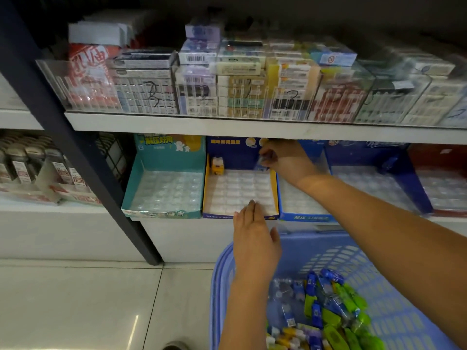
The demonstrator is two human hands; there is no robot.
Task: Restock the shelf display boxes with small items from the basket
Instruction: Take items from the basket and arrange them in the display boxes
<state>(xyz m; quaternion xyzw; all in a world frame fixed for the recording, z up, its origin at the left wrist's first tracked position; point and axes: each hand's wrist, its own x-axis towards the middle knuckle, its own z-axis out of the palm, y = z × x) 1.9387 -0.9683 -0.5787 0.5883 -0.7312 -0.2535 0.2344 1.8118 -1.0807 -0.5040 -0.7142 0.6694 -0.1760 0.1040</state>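
While the right hand (pixel 285 160) reaches in under the upper shelf (pixel 227 126), its grip is pinched on a small wrapped item (pixel 262 164), clear film with a blue piece inside, held between thumb and fingertips. That item sits at the fingertips, just above the back right corner of the middle display box (pixel 274 190), the one with a dark blue back card and yellow side walls. The left hand (pixel 255 238) lies at the front edge of the same box. Its grip is slack and flat, with fingers straight and side by side, tips over the front row of the tray, holding nothing.

Inside the middle display box a white moulded tray shows rows of shallow pockets, and a yellow item (pixel 217 165) stands in the back left corner. Just beside this box on the left, the teal display box (pixel 136 183) holds a clear pocketed tray; whether any pocket is filled cannot be told. On the right a blue display box (pixel 303 218) touches the middle one, its tray partly hidden by the right forearm. Further right stand another blue box (pixel 419 195) and a red box (pixel 439 157), their clear trays too blurred to read.

Below the shelf edge the basket (pixel 219 286), pale blue plastic with slotted walls, sits under both forearms. It holds a heap of wrapped pieces (pixel 328 306) in blue, green and yellow. On the upper shelf, stacked packs (pixel 240 79) stand behind a clear front panel (pixel 75 82).
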